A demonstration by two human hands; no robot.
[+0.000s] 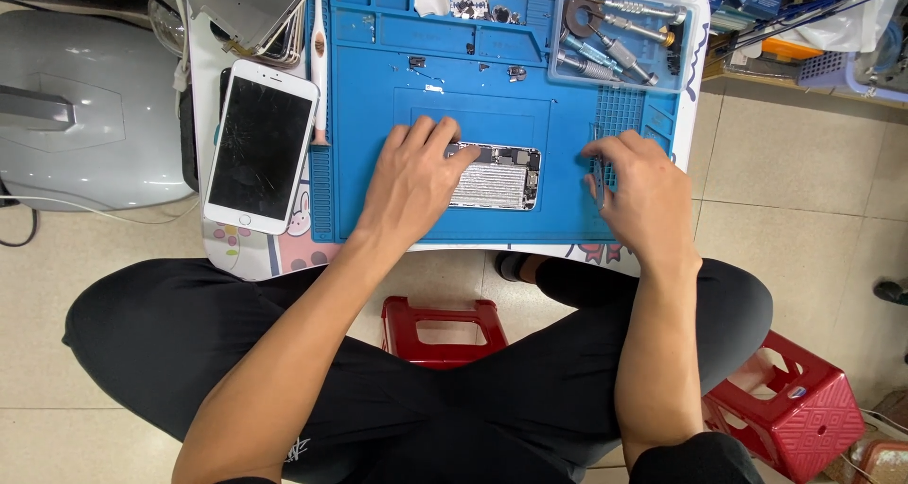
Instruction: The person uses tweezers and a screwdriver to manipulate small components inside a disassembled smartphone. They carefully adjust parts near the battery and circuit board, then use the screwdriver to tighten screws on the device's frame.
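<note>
Opened phone chassis [494, 176] flat on blue mat [378, 115], pinned under left hand [411, 181] fingertips, fingers spread. Right hand [638, 186] fingers pinching thin tweezers [600, 176]. Light, rigid, fragile internals; best gripped by edges.

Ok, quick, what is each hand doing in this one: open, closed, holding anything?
Left hand: open, fingers pressing flat on the opened phone body, not gripping it.
Right hand: pinching tweezers over the blue mat.

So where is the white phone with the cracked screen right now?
In the head view, the white phone lies face up at the table's left edge, just left of the blue mat, apart from the left hand.
</note>
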